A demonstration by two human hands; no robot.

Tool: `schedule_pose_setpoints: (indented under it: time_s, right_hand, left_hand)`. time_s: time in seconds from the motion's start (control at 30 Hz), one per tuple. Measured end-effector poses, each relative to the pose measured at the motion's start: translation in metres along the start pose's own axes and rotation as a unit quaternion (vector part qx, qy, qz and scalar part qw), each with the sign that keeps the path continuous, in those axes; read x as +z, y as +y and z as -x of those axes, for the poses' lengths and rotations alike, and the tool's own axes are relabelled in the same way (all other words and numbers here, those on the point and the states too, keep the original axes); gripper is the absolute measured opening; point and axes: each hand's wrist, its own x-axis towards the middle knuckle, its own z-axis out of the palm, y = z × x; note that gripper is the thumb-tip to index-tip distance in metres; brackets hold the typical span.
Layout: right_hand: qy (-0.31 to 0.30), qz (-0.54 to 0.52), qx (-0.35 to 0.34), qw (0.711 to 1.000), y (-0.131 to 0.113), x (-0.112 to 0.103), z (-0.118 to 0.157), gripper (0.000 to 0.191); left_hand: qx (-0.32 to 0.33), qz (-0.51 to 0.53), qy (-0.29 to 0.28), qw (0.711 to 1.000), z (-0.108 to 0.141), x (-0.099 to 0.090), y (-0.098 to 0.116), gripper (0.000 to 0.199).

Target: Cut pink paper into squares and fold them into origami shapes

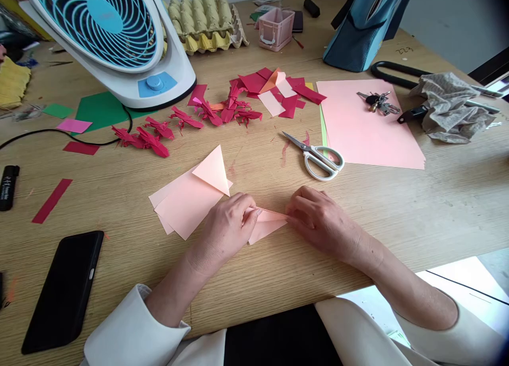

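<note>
The left hand (231, 223) and right hand (320, 217) pinch a folded pink paper (267, 227). White-handled scissors (307, 148) lie beyond them

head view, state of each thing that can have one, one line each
Pink paper: folded, held by left hand and right hand
Pink triangle: folded, lying on pink slips
Scissors: closed
Table fan: standing, cannot tell if running
Smartphone: flat, screen dark
Black marker: capped
Egg trays: stacked
Key bunch: lying on pink sheets
Grey wrapping: crumpled
Red paper figures: folded
</note>
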Motion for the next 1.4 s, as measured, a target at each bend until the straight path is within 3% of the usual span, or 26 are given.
schedule_pose_setpoints:
  time_s: [0.27,0.6,1.4]
  right_hand:
    - [0.062,0.022,-0.023,0.998,-0.011,0.017,0.031,0.014]
    - [0.108,0.058,-0.046,0.991,-0.007,0.033,0.044,0.028]
    - [0.072,0.078,-0.054,0.993,-0.006,0.03,0.043,0.038]
  left_hand:
    - [0.021,-0.014,-0.022,0.999,0.001,0.001,0.0,0.016]
    - [0.017,-0.045,-0.035,0.998,-0.002,0.001,-0.002,0.016]
    - [0.02,-0.061,-0.045,0.997,-0.004,0.0,-0.005,0.017]
